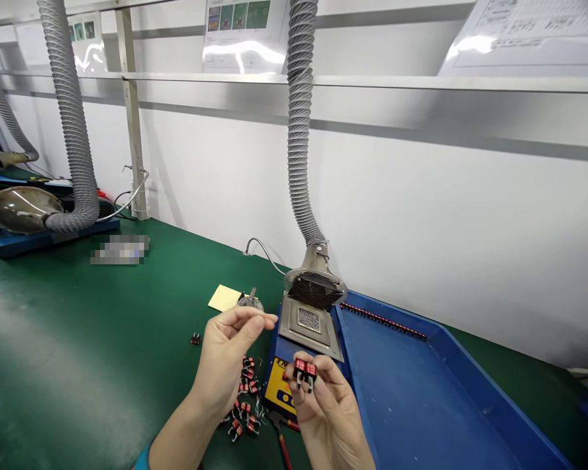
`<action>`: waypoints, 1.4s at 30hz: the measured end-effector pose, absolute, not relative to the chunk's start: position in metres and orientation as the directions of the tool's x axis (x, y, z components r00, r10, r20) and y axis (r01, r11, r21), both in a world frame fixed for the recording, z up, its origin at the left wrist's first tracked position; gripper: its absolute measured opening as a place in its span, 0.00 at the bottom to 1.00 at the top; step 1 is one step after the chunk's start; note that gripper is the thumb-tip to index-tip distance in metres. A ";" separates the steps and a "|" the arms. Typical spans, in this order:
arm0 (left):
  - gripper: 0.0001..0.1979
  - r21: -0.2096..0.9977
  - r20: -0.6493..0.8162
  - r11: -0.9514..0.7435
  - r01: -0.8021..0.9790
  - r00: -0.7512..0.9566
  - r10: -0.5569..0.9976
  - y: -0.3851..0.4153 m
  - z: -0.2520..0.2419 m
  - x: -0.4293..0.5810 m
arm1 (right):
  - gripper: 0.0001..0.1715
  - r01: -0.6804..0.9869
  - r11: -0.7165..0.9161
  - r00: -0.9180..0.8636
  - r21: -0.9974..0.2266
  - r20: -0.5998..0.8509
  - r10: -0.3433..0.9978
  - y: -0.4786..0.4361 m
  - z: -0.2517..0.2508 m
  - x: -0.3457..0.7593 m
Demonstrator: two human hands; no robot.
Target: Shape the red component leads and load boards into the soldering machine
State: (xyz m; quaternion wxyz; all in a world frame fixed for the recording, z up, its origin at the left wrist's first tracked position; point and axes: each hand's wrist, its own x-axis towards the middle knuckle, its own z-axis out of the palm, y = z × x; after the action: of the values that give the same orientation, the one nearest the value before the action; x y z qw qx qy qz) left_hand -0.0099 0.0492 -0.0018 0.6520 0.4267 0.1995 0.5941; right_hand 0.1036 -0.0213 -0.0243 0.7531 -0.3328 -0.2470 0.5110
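Observation:
My right hand (pixel 334 408) holds a small red-and-black wound coil (pixel 304 371) between thumb and fingers, its pins facing me. Up and to the left of it, my left hand (pixel 225 352) is closed in a pinch, thumb against fingertips. Whatever may be between those fingertips is too small to make out. Below the left hand, partly covered by it, several similar coils (pixel 247 410) lie loose on the green table (pixel 127 365). One separate coil (pixel 195 339) lies to the left of that wrist. Red-handled pliers (pixel 284 447) rest between my forearms.
Behind my hands stands a blue-and-yellow solder pot (pixel 278 385) with a metal top, under a fume hood (pixel 316 277) on a grey hose (pixel 300 130). To the right, a blue tray (pixel 421 405) has a coil row (pixel 385 321) along its back. Yellow paper (pixel 223 297) lies behind the left hand.

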 end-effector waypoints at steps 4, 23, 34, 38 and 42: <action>0.23 0.934 0.274 -0.060 -0.353 0.595 0.755 0.038 -0.007 -0.009 | 0.12 -0.586 0.314 0.410 -0.747 0.061 0.910 -0.019 -0.029 0.105; 0.31 0.983 0.115 0.044 -0.178 0.784 0.610 0.024 0.006 -0.006 | 0.17 -0.348 0.302 0.342 -0.888 0.180 0.922 -0.034 -0.005 0.143; 0.29 0.982 0.147 -0.004 -0.190 0.745 0.651 0.022 0.004 -0.009 | 0.08 0.108 0.343 0.249 -0.933 0.359 0.899 -0.036 -0.011 0.140; 0.28 0.980 0.158 -0.008 -0.199 0.747 0.646 0.020 0.005 -0.007 | 0.12 -0.004 0.352 0.285 -0.936 0.336 0.898 -0.034 -0.012 0.136; 0.26 0.984 0.153 -0.037 -0.172 0.733 0.662 0.019 0.006 -0.007 | 0.13 -0.101 0.334 0.293 -0.937 0.293 0.910 -0.033 -0.015 0.137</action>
State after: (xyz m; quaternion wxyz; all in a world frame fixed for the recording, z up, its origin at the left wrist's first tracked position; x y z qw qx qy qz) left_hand -0.0066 0.0192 0.0065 0.6675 0.6490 0.1890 0.3123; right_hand 0.1366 -0.0328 -0.0152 0.6738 -0.4387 -0.4614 0.3751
